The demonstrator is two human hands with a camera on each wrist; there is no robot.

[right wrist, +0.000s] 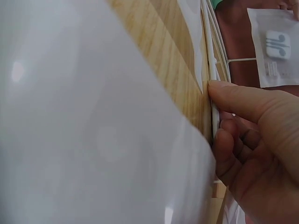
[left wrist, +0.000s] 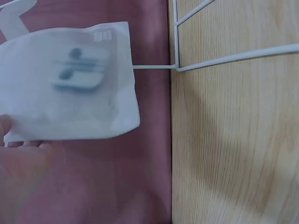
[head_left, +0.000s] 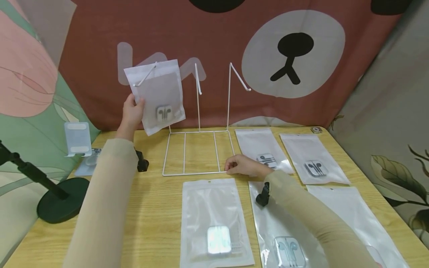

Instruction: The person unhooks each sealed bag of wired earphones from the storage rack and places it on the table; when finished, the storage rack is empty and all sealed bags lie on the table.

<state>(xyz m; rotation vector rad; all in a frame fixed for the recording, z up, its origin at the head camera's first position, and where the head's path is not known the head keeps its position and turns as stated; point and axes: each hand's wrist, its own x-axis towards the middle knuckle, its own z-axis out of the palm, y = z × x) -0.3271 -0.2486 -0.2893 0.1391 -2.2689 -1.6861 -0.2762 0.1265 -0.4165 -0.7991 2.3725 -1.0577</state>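
A white zip bag (head_left: 161, 89) with earphones in a clear case (head_left: 164, 113) hangs tilted on the left hook (head_left: 145, 76) of a white wire rack (head_left: 197, 173). My left hand (head_left: 132, 111) pinches the bag's left edge, thumb in front; in the left wrist view the fingers show at the bag's edge (left wrist: 107, 126). Down at the rack's front right corner, my right hand (head_left: 246, 165) holds the base wire between thumb and fingers, as the right wrist view shows the hand (right wrist: 261, 135) close up. The rack's middle hook (head_left: 198, 80) and right hook (head_left: 240, 77) carry nothing.
Several similar bags lie flat on the wooden table: one in front of the rack (head_left: 197, 208), others to the right (head_left: 310, 145). At the left stand a phone holder (head_left: 78, 137) and a round black stand base (head_left: 63, 203). A patterned cloth (head_left: 214, 37) hangs behind.
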